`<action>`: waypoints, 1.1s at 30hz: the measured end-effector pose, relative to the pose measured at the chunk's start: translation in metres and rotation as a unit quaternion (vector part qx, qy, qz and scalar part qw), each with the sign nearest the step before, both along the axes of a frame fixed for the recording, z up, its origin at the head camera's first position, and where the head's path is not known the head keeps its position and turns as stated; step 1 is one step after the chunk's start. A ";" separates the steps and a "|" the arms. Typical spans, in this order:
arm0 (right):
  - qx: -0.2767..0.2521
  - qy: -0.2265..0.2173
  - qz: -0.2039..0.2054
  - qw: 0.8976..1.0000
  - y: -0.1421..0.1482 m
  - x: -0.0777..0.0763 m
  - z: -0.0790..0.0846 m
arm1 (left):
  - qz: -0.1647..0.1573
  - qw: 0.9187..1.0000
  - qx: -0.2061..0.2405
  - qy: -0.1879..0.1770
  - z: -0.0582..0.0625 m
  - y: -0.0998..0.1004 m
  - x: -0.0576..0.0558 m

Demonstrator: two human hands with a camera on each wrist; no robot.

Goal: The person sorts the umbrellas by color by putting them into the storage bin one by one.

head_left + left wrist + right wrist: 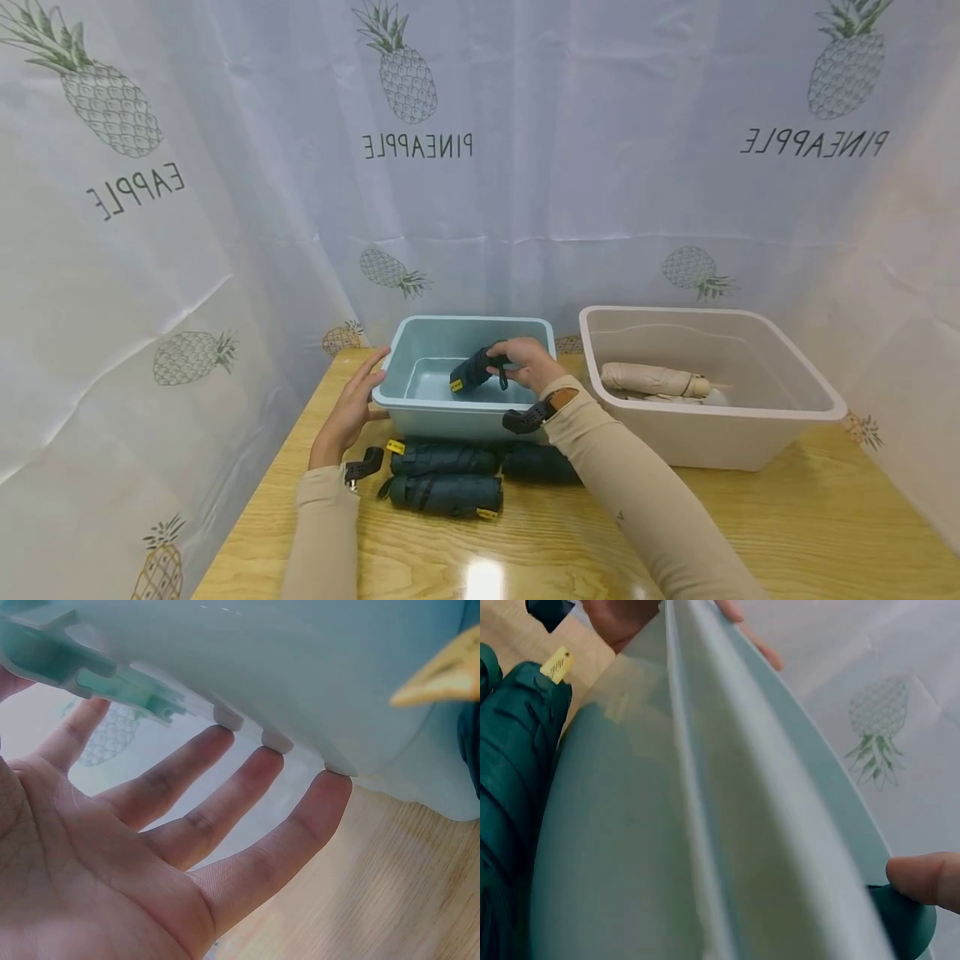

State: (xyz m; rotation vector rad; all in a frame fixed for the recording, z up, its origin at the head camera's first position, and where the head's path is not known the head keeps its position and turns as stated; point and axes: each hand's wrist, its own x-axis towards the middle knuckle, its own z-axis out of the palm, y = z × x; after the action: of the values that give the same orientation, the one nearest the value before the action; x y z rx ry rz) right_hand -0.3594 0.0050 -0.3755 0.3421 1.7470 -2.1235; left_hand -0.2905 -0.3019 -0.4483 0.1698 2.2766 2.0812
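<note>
My right hand (528, 362) grips a dark green folded umbrella (472, 372) by its handle end, inside a light blue bin (450, 425). The umbrella slants, its yellow-tagged end low and to the left. In the right wrist view the bin wall hides most of it; the rounded end (909, 924) shows under a fingertip. My left hand (351, 417) steadies the bin's left side, relaxed fingertips touching its wall in the left wrist view. In front of the bin lie more dark folded umbrellas: one nearest me (446, 495), one behind it (444, 459), another (542, 463) partly behind my right forearm.
To the right stands a larger whitish bin (712, 433) holding a beige wrapped roll (651, 380) and other pale items. Both bins rest on a wooden table (420, 554). A pineapple-print curtain (510, 200) hangs close behind and at both sides.
</note>
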 end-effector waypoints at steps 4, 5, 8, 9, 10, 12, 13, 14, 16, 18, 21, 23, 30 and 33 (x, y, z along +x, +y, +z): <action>0.004 -0.002 0.001 1.000 0.004 -0.005 -0.004 | -0.002 1.000 -0.001 0.000 0.000 0.001 -0.002; 0.003 -0.001 0.002 1.000 0.006 -0.005 -0.004 | -0.003 1.000 -0.002 -0.001 0.000 0.002 -0.002; 0.006 -0.003 0.006 1.000 0.012 -0.007 -0.004 | -0.005 1.000 -0.005 0.001 0.001 0.002 -0.003; 0.010 -0.003 0.010 1.000 0.014 -0.007 -0.004 | -0.004 1.000 -0.006 0.001 0.001 0.002 -0.004; 0.015 -0.004 0.014 1.000 0.016 -0.006 -0.003 | -0.005 1.000 -0.007 0.001 0.001 0.002 -0.004; 0.028 0.000 0.024 0.999 0.018 -0.005 -0.002 | -0.004 1.000 -0.007 0.001 0.001 0.001 -0.004; 0.035 0.004 0.028 0.999 0.019 -0.005 -0.002 | -0.004 1.000 -0.007 0.002 0.001 0.001 -0.004; 0.038 0.007 0.035 0.999 0.019 -0.004 -0.003 | -0.004 1.000 -0.007 0.001 0.001 0.000 -0.004; 0.041 0.014 0.042 0.998 0.019 -0.004 -0.004 | -0.005 1.000 -0.005 0.002 0.001 0.000 -0.004; 0.036 0.017 0.050 0.998 0.020 -0.003 -0.005 | -0.006 1.000 -0.001 0.000 0.000 -0.001 -0.004; 0.035 0.023 0.063 0.997 0.022 -0.001 -0.002 | -0.007 1.000 0.000 -0.001 -0.002 -0.001 -0.005; 0.042 0.035 0.073 0.996 0.023 0.001 0.000 | -0.007 1.000 -0.001 -0.001 -0.003 -0.001 -0.005; 0.073 0.140 0.100 0.982 0.035 0.017 0.018 | -0.013 1.000 -0.004 -0.001 -0.003 -0.001 -0.006; 0.065 0.185 0.088 0.977 0.041 0.030 0.028 | -0.010 1.000 -0.007 0.002 -0.002 -0.003 -0.006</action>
State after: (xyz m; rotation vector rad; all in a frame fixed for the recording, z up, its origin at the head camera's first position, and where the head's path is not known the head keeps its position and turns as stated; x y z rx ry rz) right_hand -0.3291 0.0455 -0.3479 -0.1861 2.0391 -2.0452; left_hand -0.2966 -0.3051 -0.4500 0.1942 2.2815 2.0561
